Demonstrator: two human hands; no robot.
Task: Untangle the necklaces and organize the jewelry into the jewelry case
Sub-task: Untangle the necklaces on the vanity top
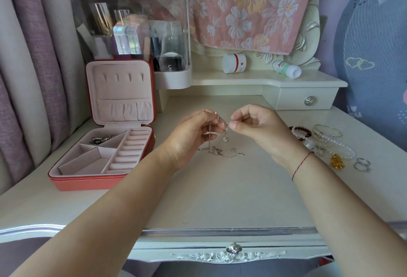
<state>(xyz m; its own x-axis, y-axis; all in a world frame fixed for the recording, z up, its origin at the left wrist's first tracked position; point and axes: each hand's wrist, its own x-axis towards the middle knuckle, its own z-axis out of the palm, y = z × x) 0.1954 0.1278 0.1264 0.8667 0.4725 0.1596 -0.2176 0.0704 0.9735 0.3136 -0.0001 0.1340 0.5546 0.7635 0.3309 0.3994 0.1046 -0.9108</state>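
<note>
Big white table (220,188) under it all. At the back, a pink flowery cloth (242,8) hanging down. Left of that, a clear box (132,34) with makeup inside.

In front of the clear box, on the left side of the table, the red jewelry case (88,183), wide open, lid standing up, soft pink inside. Something small and silver (101,140) lying in its back left corner space.

In the middle, just above the table, the left hand (189,136) and the right hand (259,129), close together. Left fingers curled in and pinching thin silver chain. Right thumb and fingertip squeezed together on the same bit of chain.

Silver necklaces (215,150) in a knotty mess, part held up between both hands, a little loop dangling, the rest lying on the table right below.

On the right side of the table, well apart from the case, a heap of bracelets (319,137): dark beads, white beads, a shiny hoop. Just beside them a small gold charm (337,162), then two silver rings (362,164) touching each other.

On the back shelf, a white jar (234,62) tipped on its side.
</note>
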